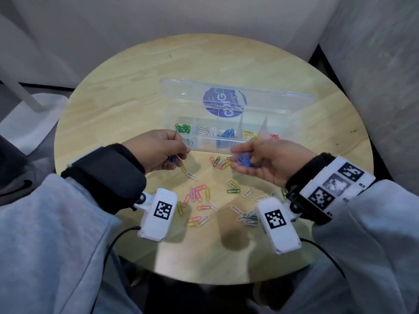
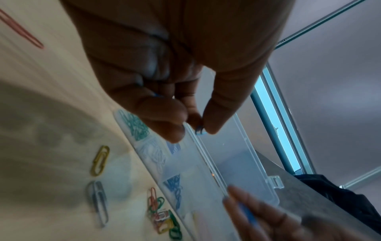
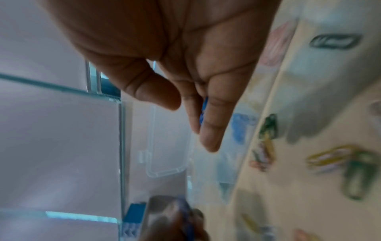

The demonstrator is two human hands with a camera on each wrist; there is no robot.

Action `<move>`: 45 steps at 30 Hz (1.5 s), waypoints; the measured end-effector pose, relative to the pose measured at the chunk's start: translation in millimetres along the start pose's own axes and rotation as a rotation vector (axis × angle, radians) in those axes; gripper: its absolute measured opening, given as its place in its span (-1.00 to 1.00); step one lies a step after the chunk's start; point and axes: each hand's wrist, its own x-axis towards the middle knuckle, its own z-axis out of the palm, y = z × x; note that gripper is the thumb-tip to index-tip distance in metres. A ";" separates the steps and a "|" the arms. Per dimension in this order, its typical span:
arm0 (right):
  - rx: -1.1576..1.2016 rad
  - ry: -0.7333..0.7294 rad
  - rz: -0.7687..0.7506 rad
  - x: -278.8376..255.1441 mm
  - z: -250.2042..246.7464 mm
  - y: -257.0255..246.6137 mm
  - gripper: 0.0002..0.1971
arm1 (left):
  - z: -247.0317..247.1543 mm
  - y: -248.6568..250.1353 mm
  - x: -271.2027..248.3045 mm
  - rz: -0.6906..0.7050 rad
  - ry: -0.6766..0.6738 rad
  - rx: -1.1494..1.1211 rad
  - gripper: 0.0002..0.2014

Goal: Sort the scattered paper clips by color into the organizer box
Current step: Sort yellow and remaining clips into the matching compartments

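while both hands [image 1: 156, 150] seemingly grip blue clips [image 1: 243, 160], the organizer box [image 1: 226, 123] sits open.

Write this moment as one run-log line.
left hand: holds blue paper clips | right hand: holds blue clips | organizer box: open, colours separated | table: mixed clips remain

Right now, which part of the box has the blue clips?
The middle compartment of the box: it holds blue clips, with white ones on its left and yellow ones on its right.
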 end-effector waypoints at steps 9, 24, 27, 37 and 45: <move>0.215 0.149 -0.287 23.6 11.3 -25.1 -0.54 | 6.3 -4.7 1.4 0.011 0.012 0.074 -0.81; -0.773 0.238 -0.204 -22.8 -52.3 -7.7 -0.81 | 58.7 65.9 36.4 0.172 0.146 0.184 -0.85; -1.007 0.213 -0.118 -31.1 -59.3 2.1 -0.75 | 68.9 67.2 37.6 0.179 0.137 0.301 -0.86; -1.297 0.199 -0.027 -32.8 -67.2 18.3 -0.84 | 91.2 54.1 4.2 0.302 0.044 0.359 -0.93; -1.606 0.092 0.058 -43.6 -64.7 26.4 -0.33 | 136.0 11.8 -27.9 0.209 -0.239 1.316 -0.66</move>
